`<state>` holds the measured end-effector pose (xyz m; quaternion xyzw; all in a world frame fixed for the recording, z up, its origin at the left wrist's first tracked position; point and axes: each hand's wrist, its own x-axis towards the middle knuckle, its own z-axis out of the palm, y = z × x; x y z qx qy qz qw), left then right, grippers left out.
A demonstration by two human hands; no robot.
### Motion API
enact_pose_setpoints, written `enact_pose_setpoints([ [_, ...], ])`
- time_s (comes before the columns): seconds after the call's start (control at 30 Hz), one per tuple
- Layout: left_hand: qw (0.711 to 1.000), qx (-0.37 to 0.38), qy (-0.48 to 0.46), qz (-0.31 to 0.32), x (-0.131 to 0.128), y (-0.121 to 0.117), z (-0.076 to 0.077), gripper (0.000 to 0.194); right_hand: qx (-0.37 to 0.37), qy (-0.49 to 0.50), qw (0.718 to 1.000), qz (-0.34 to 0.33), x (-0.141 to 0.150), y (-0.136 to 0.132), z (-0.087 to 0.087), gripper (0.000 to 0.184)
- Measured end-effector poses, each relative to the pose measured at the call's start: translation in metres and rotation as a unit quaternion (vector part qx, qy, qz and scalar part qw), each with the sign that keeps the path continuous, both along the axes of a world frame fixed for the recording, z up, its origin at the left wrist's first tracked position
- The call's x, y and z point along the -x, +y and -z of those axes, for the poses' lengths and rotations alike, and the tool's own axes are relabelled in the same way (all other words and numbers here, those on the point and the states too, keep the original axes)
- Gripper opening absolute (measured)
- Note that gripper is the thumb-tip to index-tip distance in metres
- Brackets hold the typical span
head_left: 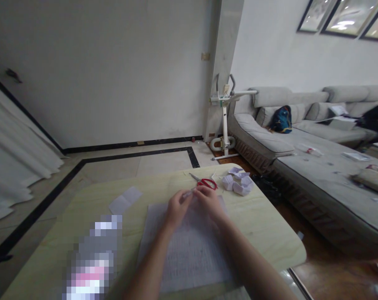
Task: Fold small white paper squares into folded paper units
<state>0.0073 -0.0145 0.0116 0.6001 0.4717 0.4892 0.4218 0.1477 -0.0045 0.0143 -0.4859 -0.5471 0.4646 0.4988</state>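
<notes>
My left hand [177, 206] and my right hand [209, 201] meet over the far end of a printed paper sheet [191, 254] on the pale table [264, 225]. Both hands have their fingers pinched together on a small piece of paper [189, 193] held between them. Red-handled scissors [204, 181] lie just beyond my right hand. A pile of folded white paper pieces [239, 183] sits to the right of the scissors.
A loose folded slip of paper [125, 200] lies on the table to the left. A blurred-out object [95, 258] stands at the near left. A grey sofa [316, 166] with a blue bag [281, 119] runs along the right, an exercise machine [224, 116] beside it.
</notes>
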Motion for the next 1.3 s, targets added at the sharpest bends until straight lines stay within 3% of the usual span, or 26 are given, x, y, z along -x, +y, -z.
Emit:
enact_pose_setpoints([
  [0.53, 1.0, 0.003, 0.0, -0.018, -0.0008, -0.0012, -0.0034, 0.033, 0.008, 0.017, 1.0, 0.006, 0.0007, 0.001, -0.0002, 0.024],
  [1.3, 1.0, 0.011, -0.014, 0.008, 0.0004, 0.0003, -0.0011, 0.033, -0.019, 0.002, 1.0, -0.014, 0.0009, 0.0, 0.001, 0.023],
])
